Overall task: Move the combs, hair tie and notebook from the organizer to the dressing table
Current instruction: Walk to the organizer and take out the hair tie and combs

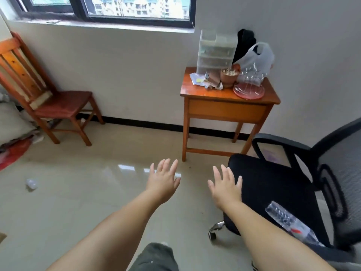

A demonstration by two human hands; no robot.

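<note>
A clear plastic drawer organizer (214, 52) stands at the back of a small orange wooden dressing table (207, 93) against the far wall. Its drawers are shut and their contents are too blurred to tell. No comb, hair tie or notebook shows. My left hand (163, 181) and my right hand (225, 187) are stretched out low over the floor, well short of the table. Both are empty with fingers spread, palms down.
On the table sit crumpled papers (205, 80), a brown pot (228, 76), a pink round plate (248, 91) and a plastic bag (257, 57). A black office chair (273, 184) stands right of my hands, holding a plastic packet (289, 222). A wooden chair (60, 106) stands left.
</note>
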